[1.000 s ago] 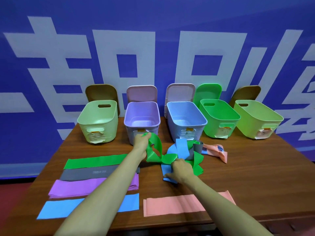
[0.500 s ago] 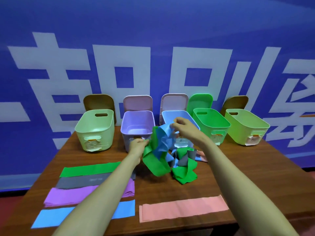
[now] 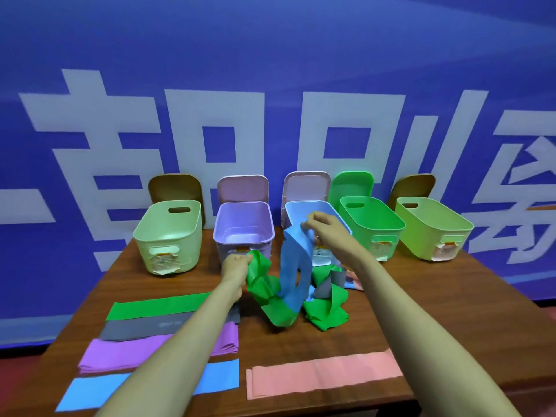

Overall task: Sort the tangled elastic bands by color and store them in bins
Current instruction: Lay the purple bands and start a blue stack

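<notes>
A tangle of bands lies mid-table. My right hand (image 3: 326,228) pinches a blue band (image 3: 296,272) and holds it up over the front of the light blue bin (image 3: 304,207). The blue loop still runs through a green band (image 3: 264,284), which my left hand (image 3: 234,267) grips at its upper end. More green band (image 3: 326,311) and a grey band (image 3: 329,285) lie heaped under my right wrist, with a bit of pink beside them. Laid flat at the left are green (image 3: 156,305), grey (image 3: 147,326), purple (image 3: 126,353) and blue (image 3: 87,392) bands; a pink band (image 3: 325,376) lies near the front edge.
Five open bins line the back: pale green (image 3: 168,227), lilac (image 3: 243,227), light blue, bright green (image 3: 373,224), yellow-green (image 3: 433,227). Their lids lean on the blue wall behind. The wooden table (image 3: 436,311) ends close at the front, left and right.
My right hand took the blue band off the table and lifted it up toward the blue bin. The blue loop now hangs stretched out of the tangle. My left hand keeps hold of the green band.
</notes>
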{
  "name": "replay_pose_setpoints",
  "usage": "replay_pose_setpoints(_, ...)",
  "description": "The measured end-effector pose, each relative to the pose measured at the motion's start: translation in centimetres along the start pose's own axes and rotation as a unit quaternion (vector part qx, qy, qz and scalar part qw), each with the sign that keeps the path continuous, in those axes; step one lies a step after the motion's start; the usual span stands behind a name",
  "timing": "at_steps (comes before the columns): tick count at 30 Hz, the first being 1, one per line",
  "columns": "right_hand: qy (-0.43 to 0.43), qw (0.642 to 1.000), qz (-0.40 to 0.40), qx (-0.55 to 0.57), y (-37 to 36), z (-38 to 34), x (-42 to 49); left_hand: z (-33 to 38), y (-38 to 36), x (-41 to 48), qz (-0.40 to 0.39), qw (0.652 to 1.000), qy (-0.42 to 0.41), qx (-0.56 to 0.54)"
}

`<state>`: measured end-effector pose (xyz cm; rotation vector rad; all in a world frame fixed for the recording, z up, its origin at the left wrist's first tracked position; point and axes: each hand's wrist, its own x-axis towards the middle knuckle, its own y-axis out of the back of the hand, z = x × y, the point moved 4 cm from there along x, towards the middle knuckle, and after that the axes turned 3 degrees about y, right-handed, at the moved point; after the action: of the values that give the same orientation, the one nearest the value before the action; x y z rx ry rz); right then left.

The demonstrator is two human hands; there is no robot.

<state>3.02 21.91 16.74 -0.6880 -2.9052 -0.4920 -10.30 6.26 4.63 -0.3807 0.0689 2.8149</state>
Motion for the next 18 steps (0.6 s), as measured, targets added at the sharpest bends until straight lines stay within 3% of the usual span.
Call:
replay_pose_setpoints(3, 0.018, 0.967, 0.005, 0.252, 0.0, -0.7, 0.2, 0.0, 0.2, 0.3, -0.006, 1.0, 0.009, 0.001)
replay_pose_setpoints(5, 0.043, 0.95, 0.041, 0.308, 0.5, -0.8, 0.4, 0.0, 0.3, 0.1, -0.016, 1.0, 0.023, 0.002)
replay_pose_setpoints(10, 0.025, 0.941, 0.165, 0.295, 2.2, 0.3, 1.1, -0.6, 0.7, 0.7, -0.002, 0.998, 0.043, 0.037)
replay_pose_setpoints(13, 0.007, 0.989, 0.068, 0.134, 0.9, 0.6, 0.7, -0.6, 0.6, 0.6, -0.005, 0.998, 0.048, 0.031)
replay_pose_setpoints(15, 0.032, 0.979, 0.088, 0.183, 0.8, 0.5, 0.5, -0.5, 0.2, 0.5, -0.017, 0.999, 0.036, 0.037)
replay_pose_setpoints(18, 0.085, 0.924, 0.161, 0.335, 1.9, 0.1, 1.0, -0.5, -0.1, 0.9, -0.003, 0.998, 0.003, 0.066)
